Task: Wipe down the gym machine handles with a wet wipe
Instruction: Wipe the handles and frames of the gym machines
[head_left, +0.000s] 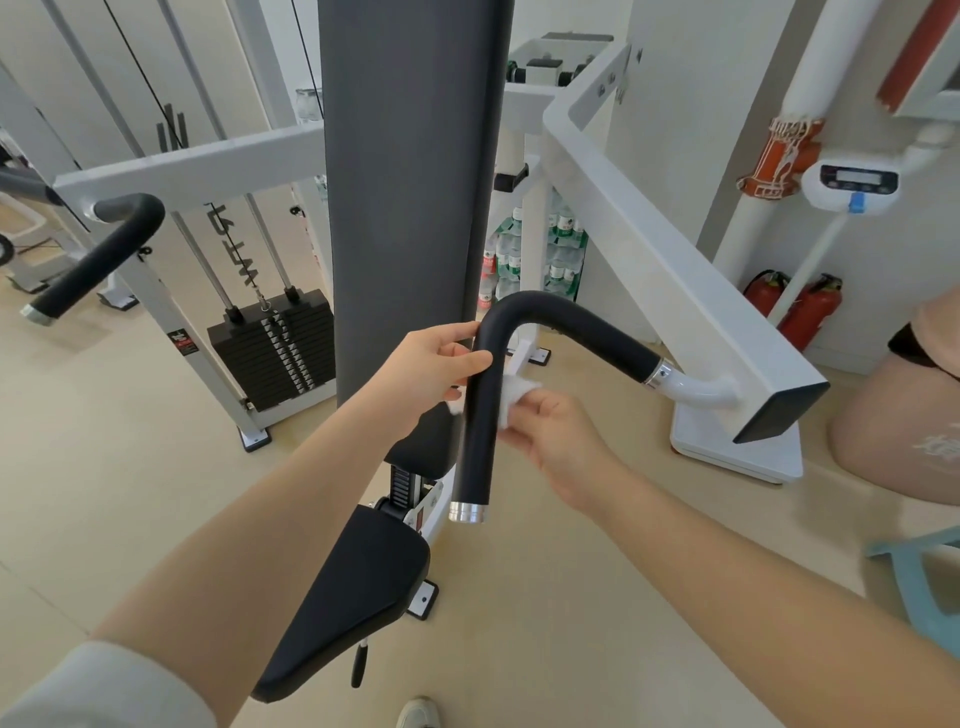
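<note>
A bent black foam handle (571, 325) juts from the machine's white right arm (675, 270) and turns down to a chrome end cap (467, 512). A white wet wipe (514, 392) is wrapped around the handle's lower vertical part. My right hand (561, 441) pinches the wipe from the right side. My left hand (441, 364) grips the same handle from the left, just above the wipe, fingers curled onto it. A second black handle (98, 254) hangs at the far left, untouched.
The tall grey back pad (405, 182) and black seat (353, 597) stand between the handles. A weight stack (275, 348) sits behind at left. Water bottles (556, 254), two red fire extinguishers (800, 306) and another person (909, 415) are on the right.
</note>
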